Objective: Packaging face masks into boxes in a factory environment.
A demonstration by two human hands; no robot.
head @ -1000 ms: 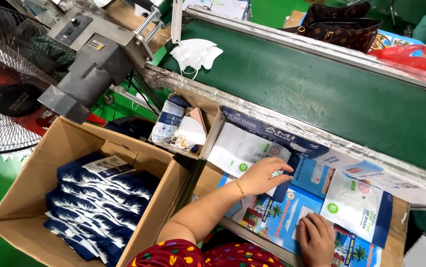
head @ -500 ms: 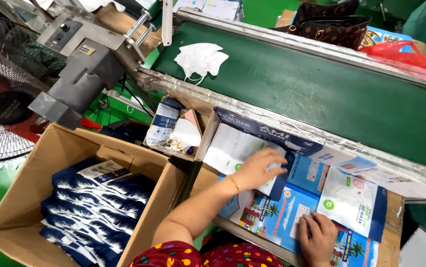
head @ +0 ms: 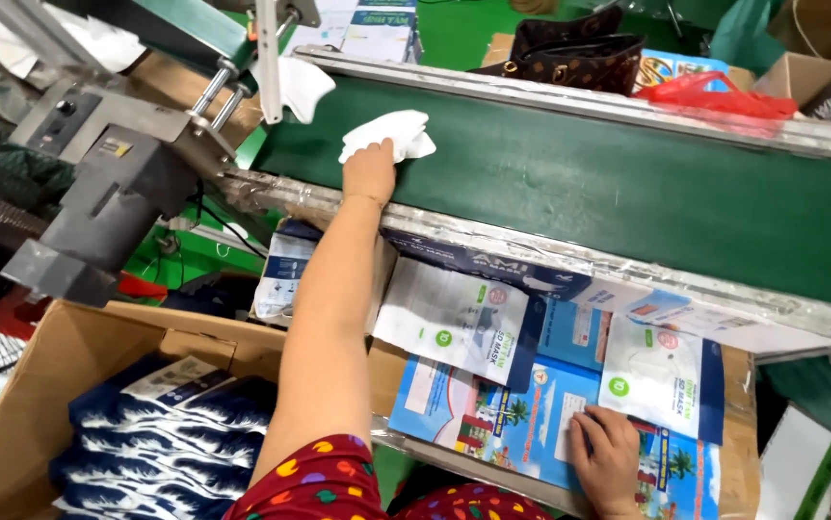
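Mask [head: 391, 132] lies on the green belt [head: 579, 183] at twelve o'clock, pinched by the left hand [head: 369, 171]. Right hand [head: 610, 460] rests flat, fingers spread, on pouches [head: 492, 414] at five o'clock; carton [head: 39, 404] at eight o'clock looks partly filled.

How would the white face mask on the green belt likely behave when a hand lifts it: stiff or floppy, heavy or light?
Probably floppy: the white mask bunches unevenly under the left hand. Likely light, since it looks thin. It seems unlikely to roll, lying flat on the green belt.
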